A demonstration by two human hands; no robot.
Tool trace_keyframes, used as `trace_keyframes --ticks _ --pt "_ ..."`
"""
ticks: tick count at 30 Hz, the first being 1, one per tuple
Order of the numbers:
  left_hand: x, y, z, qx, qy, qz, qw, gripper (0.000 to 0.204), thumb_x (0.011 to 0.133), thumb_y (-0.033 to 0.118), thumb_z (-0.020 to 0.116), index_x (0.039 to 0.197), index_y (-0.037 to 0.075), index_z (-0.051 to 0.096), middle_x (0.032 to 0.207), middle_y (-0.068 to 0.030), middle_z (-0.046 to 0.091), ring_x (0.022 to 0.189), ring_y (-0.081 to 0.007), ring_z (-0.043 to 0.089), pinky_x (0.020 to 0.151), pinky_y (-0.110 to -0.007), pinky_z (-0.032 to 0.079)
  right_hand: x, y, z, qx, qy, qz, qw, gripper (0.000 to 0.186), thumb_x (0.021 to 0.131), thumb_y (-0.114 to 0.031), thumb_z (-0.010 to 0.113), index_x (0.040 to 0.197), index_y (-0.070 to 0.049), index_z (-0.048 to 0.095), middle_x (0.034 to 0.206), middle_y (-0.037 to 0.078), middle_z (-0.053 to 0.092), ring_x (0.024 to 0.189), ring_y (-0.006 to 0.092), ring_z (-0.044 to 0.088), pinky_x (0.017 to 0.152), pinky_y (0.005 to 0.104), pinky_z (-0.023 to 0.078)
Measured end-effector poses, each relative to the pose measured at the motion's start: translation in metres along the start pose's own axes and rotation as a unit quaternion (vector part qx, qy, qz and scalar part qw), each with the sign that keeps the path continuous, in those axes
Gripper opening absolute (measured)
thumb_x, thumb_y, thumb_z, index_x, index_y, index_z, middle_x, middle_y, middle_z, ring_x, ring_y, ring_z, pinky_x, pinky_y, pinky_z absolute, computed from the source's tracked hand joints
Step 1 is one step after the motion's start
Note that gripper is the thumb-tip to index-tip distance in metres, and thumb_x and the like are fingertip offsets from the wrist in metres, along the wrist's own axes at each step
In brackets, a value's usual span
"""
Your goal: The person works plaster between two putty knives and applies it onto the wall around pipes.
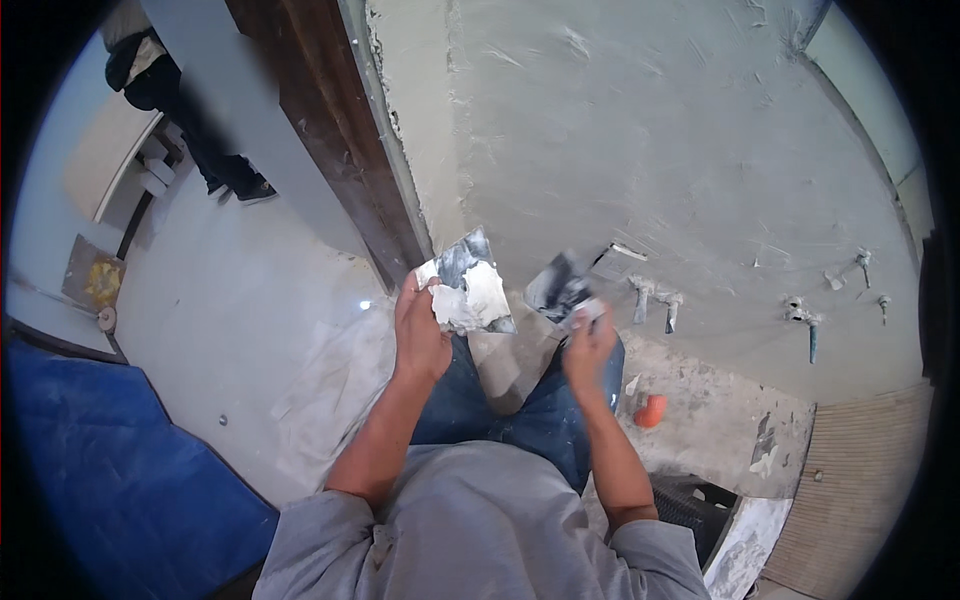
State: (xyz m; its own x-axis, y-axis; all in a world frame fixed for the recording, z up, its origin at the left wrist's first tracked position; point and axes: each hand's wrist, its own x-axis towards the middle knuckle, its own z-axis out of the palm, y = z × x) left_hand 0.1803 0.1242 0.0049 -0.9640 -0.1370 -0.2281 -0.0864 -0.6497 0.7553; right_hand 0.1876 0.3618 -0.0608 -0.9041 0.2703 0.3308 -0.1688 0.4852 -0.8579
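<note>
My left hand (423, 330) grips a square metal plate (450, 262) loaded with white putty (475, 298). To its right, my right hand (590, 345) holds a putty knife (555, 287), blurred, its dark blade smeared with white, apart from the plate. Both hands are above my jeans-clad knees, in front of a grey plastered wall (620, 120). A dark wooden door frame (325, 130) runs up beside the wall, above my left hand.
Pipe fittings (800, 311) jut from the wall at right. An orange plastic fitting (650, 410) lies on the dirty floor (700, 385). A blue sheet (110, 440) is at lower left. Another person in dark trousers (180, 110) stands beyond the door frame, upper left.
</note>
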Motion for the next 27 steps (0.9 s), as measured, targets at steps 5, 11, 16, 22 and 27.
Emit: trace_keyframes --ticks 5,11,16,22,27 --pt "0.003 -0.022 -0.013 -0.046 -0.051 -0.138 0.988 0.026 0.100 0.012 0.043 0.122 0.008 0.057 0.106 -0.0027 0.064 0.097 -0.0167 0.067 0.081 -0.032 0.056 0.038 -0.006 -0.006 0.570 -0.048 0.267 0.775 0.034 0.098 -0.012 0.044 0.131 -0.008 0.052 0.096 0.005 0.066 0.078 0.0179 0.066 0.052 0.0328 0.049" --pt "-0.003 -0.027 0.009 -0.064 -0.079 -0.241 0.965 0.028 0.101 0.014 0.042 0.124 0.009 0.057 0.106 -0.0028 0.064 0.097 -0.0170 0.067 0.085 -0.034 0.057 0.025 0.011 -0.001 0.581 -0.115 0.342 0.729 0.031 0.099 -0.013 0.045 0.129 -0.009 0.053 0.101 0.007 0.068 0.076 0.0148 0.068 0.049 0.0285 0.051" --pt "0.007 -0.022 0.015 -0.031 -0.080 -0.145 0.986 0.028 0.102 0.012 0.040 0.125 0.008 0.056 0.106 -0.0038 0.065 0.097 -0.0191 0.068 0.082 -0.037 0.059 0.015 0.012 -0.026 0.538 -0.094 0.314 0.776 0.022 0.102 -0.020 0.055 0.123 -0.011 0.054 0.093 0.001 0.066 0.070 0.0137 0.066 0.049 0.0288 0.051" --pt "-0.007 -0.063 0.013 -0.067 -0.094 -0.118 0.986 0.032 0.103 0.015 0.039 0.131 0.006 0.053 0.119 -0.0070 0.065 0.108 -0.0212 0.067 0.091 -0.039 0.057 0.016 -0.030 -0.026 0.634 -0.032 0.330 0.699 0.023 0.100 -0.016 0.058 0.121 -0.010 0.049 0.100 0.004 0.063 0.080 0.0191 0.068 0.056 0.0362 0.058" --pt "-0.015 -0.055 0.032 -0.089 -0.122 -0.063 0.987 0.034 0.102 0.013 0.037 0.131 0.006 0.053 0.121 -0.0079 0.064 0.110 -0.0221 0.066 0.091 -0.039 0.057 0.021 -0.031 -0.023 0.548 0.079 0.230 0.800 0.028 0.100 -0.014 0.058 0.123 -0.006 0.045 0.101 0.008 0.061 0.082 0.0190 0.067 0.062 0.0392 0.061"
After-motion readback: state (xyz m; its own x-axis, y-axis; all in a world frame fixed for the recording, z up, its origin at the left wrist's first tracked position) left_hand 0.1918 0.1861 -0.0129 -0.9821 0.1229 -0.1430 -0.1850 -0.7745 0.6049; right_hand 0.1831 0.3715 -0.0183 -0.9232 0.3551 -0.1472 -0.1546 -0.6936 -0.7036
